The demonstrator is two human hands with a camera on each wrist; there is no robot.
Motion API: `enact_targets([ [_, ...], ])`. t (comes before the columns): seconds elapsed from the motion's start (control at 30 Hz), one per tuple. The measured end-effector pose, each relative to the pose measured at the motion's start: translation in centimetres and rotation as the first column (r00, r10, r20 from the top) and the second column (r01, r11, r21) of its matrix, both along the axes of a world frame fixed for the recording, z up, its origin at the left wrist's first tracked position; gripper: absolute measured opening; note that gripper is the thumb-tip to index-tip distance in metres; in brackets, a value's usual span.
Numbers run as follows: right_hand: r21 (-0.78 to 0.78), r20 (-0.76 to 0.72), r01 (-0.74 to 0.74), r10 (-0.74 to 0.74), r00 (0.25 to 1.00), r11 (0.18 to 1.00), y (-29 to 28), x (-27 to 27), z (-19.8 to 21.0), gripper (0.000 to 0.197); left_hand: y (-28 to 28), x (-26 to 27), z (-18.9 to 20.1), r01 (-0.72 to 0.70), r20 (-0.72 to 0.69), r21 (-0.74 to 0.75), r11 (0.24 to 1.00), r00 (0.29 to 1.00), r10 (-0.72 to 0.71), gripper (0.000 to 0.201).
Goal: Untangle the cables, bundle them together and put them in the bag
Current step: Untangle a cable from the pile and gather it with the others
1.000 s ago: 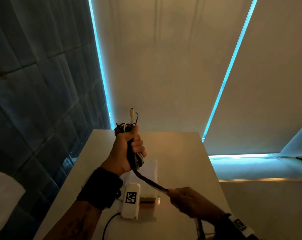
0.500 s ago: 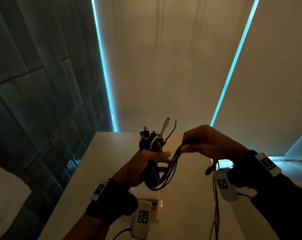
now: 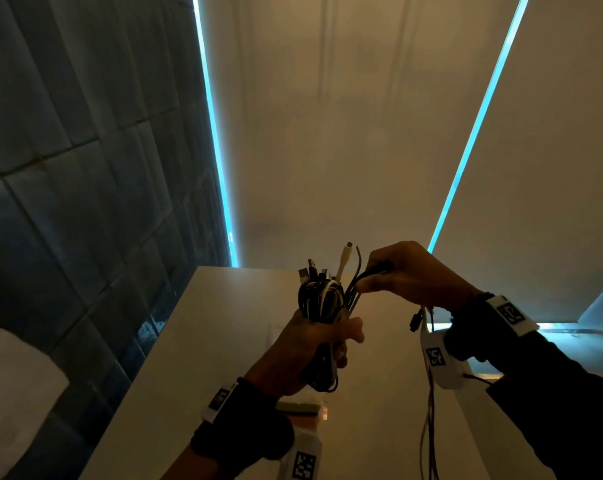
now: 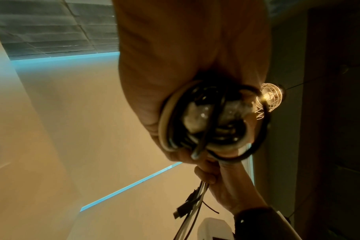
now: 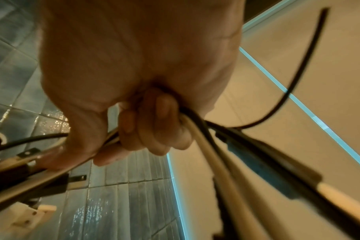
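Observation:
A coil of black and white cables (image 3: 322,303) stands upright in my left hand (image 3: 314,348), which grips it round the middle above the table; several plugs stick up from its top, one white (image 3: 345,258). In the left wrist view the loops (image 4: 208,120) sit inside my curled fingers. My right hand (image 3: 407,275) is just right of the coil's top and grips the loose cable ends (image 5: 195,128). Their tails (image 3: 430,410) hang down past my right wrist. The bag is not in view.
A pale table (image 3: 196,358) lies under both hands, with a small flat greenish object (image 3: 298,407) on it below my left hand. A dark tiled wall (image 3: 85,202) stands on the left, and a wire-cage lamp (image 4: 270,99) glows in the left wrist view.
My right hand has swung the loose cable ends up from low near the table to the coil's top. The slack loop seen half a second ago is drawn in against the coil.

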State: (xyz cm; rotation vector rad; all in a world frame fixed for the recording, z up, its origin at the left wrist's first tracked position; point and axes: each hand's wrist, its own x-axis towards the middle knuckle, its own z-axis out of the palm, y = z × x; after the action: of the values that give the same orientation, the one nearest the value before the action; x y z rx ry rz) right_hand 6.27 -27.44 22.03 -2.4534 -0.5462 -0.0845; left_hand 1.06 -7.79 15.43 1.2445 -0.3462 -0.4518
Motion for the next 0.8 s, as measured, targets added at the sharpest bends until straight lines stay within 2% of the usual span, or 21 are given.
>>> enact_targets([
  [0.1, -0.01, -0.037, 0.016, -0.016, 0.999, 1.0, -0.6, 0.1, 0.0, 0.021, 0.2, 0.1, -0.3, 0.022, 0.02, -0.039, 0.999, 1.0, -0.022, 0.022],
  [0.2, -0.013, -0.067, 0.029, -0.03, 0.997, 0.999, -1.3, 0.4, 0.0, 0.019, 0.3, 0.2, -0.4, 0.056, 0.021, 0.001, 0.998, 0.998, -0.056, 0.026],
  [0.3, -0.035, -0.092, 0.015, -0.018, 0.996, 0.999, -1.5, 0.6, 0.1, 0.02, 0.5, 0.4, -0.4, 0.101, -0.068, 0.011, 0.995, 0.993, -0.101, 0.035],
  [0.47, -0.017, -0.179, -0.02, 0.016, 0.984, 1.0, -1.7, 0.9, 0.1, 0.021, 0.8, 0.5, -0.9, 0.221, -0.144, -0.033, 0.975, 0.964, -0.224, 0.035],
  [0.63, 0.075, -0.447, 0.026, 0.01, 0.894, 0.997, -3.2, 1.1, -0.6, 0.03, 1.4, 0.2, -1.3, 0.222, -0.088, -0.053, 0.974, 0.97, -0.226, 0.045],
  [0.73, 0.232, -0.55, 0.0, 0.131, 0.825, 0.973, -4.2, 1.0, -2.1, 0.041, 1.7, 0.6, -1.7, 0.166, -0.166, -0.121, 0.979, 0.969, -0.185, 0.048],
  [0.8, 0.393, -0.59, 0.007, 0.246, 0.769, 0.919, -4.8, 0.9, -3.2, 0.044, 1.7, 0.8, -2.2, 0.151, -0.24, -0.207, 0.967, 0.95, -0.2, 0.037],
])
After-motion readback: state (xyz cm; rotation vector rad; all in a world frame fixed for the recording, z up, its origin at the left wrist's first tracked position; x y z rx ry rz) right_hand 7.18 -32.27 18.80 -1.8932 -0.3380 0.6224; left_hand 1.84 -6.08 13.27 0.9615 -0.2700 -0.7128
